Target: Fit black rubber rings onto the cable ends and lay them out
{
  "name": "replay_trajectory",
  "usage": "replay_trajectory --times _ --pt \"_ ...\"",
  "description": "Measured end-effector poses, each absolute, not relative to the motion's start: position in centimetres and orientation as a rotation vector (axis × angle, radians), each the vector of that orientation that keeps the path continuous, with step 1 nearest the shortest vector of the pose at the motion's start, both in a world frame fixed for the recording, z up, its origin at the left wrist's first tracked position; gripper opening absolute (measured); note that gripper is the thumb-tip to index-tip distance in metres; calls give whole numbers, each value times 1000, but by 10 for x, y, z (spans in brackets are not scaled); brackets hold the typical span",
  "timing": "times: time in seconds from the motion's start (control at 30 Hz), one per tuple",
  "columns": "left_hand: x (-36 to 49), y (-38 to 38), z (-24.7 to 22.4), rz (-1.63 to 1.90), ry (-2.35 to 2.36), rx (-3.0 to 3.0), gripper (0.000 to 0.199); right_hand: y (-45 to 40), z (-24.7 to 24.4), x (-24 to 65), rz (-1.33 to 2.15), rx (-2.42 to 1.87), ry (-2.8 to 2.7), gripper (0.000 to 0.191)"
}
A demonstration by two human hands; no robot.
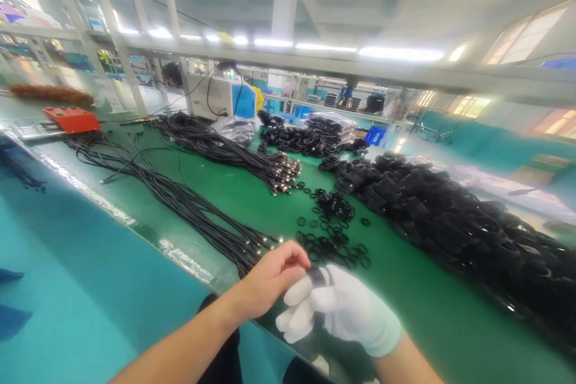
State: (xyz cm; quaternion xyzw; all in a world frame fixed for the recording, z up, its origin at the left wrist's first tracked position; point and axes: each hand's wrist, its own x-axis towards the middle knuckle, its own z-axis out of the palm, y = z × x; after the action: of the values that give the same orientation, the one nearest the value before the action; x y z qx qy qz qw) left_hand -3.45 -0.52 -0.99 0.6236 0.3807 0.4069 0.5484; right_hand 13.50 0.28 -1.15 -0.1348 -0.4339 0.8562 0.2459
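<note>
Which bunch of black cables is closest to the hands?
The front bunch: its ends lie right by the bare left hand. The other bunch lies farther back, near the white-and-blue machine.

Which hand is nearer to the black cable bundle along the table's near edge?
Left. The left hand is by one end of the black cable bundle; the gloved right hand is farther right.

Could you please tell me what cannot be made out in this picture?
In the head view:
Left hand: its curled fingers hide whether it grips anything.
Black bands on the gloved right hand: too small and closely packed to count surely.
Nearer cable bundle: its near end is partly hidden by the left hand.
Black pile: cut off by the right edge.
Red box: markings too blurred to read.
</note>
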Motion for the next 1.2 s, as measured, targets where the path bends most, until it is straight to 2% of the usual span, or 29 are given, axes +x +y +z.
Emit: replay_trajectory --times 0.13,0.37,0.5,0.7,0.97,1.2 --pt "-31 -9 -11 1085 998 1572 14 4 -5 135 2261 -373 -1318 31" --pt "-32 -10 -11 1006 921 1616 13 4 9 133 2225 -369 -1475 28" --pt "-23 -14 -23 1165 978 1654 6 4 7 136 2257 -372 -1537 25" --pt "-7 -22 -32 1467 1000 1822 16 5 -1 144 2240 -363 -1516 28" --pt "-17 -18 3 1085 832 2115 30 0 19 147 2253 -396 -1662 34" --pt "-22 -21 21 1316 808 2321 19 2 49 146 1781 -649 -1800 25"
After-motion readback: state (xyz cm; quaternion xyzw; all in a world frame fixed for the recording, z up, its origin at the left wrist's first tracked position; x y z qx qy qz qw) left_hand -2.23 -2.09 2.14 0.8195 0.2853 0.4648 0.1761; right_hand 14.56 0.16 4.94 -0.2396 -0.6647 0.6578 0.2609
